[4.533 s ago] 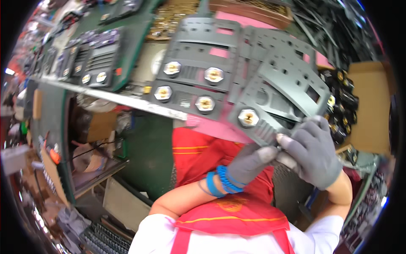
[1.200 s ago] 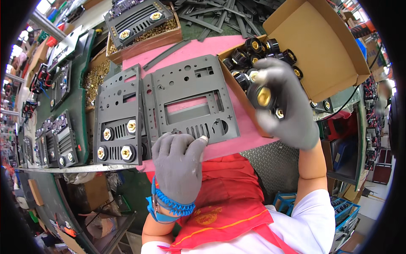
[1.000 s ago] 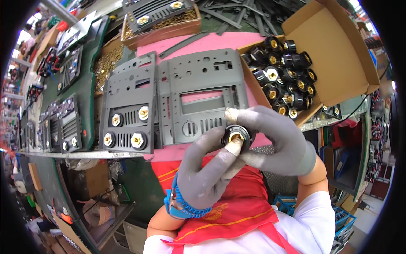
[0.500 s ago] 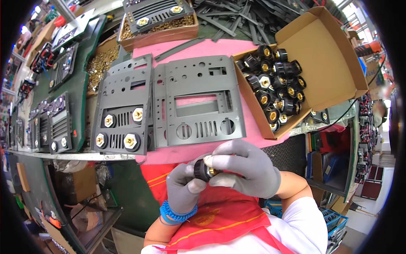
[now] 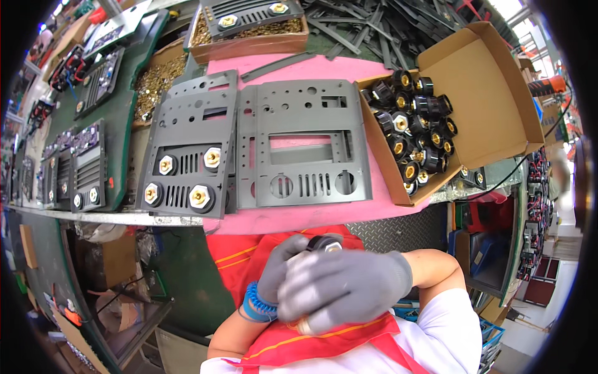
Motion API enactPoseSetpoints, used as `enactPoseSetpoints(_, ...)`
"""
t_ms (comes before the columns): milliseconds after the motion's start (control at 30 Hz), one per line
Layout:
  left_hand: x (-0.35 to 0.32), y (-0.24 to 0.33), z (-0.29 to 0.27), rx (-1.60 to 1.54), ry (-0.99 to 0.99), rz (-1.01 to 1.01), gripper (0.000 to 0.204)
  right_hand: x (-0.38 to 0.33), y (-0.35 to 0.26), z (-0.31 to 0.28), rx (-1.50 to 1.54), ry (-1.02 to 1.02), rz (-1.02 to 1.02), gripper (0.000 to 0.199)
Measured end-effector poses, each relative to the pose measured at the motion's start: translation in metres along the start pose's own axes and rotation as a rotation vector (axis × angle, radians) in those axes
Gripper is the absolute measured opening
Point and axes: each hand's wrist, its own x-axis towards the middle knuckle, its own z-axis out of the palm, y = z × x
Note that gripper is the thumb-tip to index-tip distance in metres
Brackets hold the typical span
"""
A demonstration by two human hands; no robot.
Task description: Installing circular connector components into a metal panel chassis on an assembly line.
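Note:
My left hand, in a grey glove, is closed around a black round socket with a metal nut on its face, held over my lap. My right hand, also gloved, lies partly across the left one; its fingers are bent and smeared by motion, so what they hold is hidden. On the bench ahead, a grey metal panel with cut-outs and two round holes lies flat. Left of it, another grey panel carries several black sockets with brass centres and hex nuts.
An open cardboard box of black sockets stands at the right on a pink mat. Boxes of small brass parts and dark strips lie behind. More panels stand on a green surface at left.
My right hand has swung down and nearer my body, now blurred and away from the socket's front. The socket has risen slightly and turned in my left hand. The view has shifted a little.

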Motion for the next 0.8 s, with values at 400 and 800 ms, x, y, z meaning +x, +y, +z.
enactPoseSetpoints(400,-0.005,0.005,-0.01,0.118,-0.189,0.372,0.031,0.001,-0.003,-0.018,-0.79,0.109,0.301,0.039)
enactPoseSetpoints(800,-0.001,-0.001,-0.005,0.216,-0.118,0.286,0.056,-0.007,0.005,-0.023,-0.437,0.08,0.329,0.032)
